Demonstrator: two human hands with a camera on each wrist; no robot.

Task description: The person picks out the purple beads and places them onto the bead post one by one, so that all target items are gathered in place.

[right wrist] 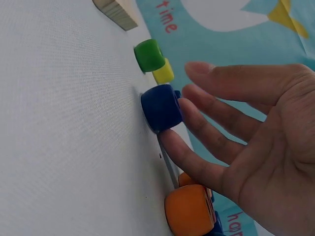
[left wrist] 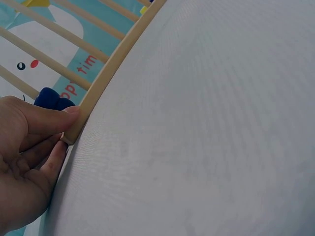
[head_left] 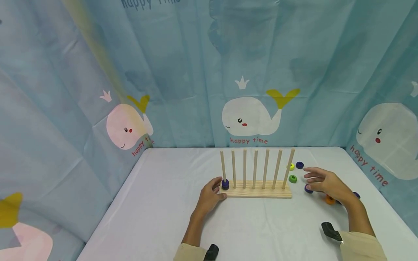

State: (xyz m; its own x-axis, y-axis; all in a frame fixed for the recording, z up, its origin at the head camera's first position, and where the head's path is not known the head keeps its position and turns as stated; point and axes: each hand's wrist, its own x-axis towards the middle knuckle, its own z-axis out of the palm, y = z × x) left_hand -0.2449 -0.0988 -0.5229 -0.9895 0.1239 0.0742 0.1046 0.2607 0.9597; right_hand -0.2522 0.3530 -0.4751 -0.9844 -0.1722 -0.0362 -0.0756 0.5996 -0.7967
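A wooden peg rack (head_left: 258,194) with a row of upright pegs stands on the table. Two dark blue beads (head_left: 225,184) are stacked at the foot of its leftmost peg. My left hand (head_left: 209,197) grips the rack's left end, the thumb (left wrist: 71,112) on its front edge. To the right of the rack, my right hand (head_left: 328,185) hovers at a dark blue bead (right wrist: 161,108), fingers spread and slightly bent. Whether a fingertip touches that bead I cannot tell. A green bead (head_left: 292,179) lies between the rack and this hand.
Behind the green bead lie a yellow bead (head_left: 292,166) and another dark blue bead (head_left: 299,165). Orange beads (right wrist: 189,210) and more blue ones sit under and beside my right wrist, partly hidden. A whale-print curtain (head_left: 183,119) hangs behind the white table (head_left: 156,203).
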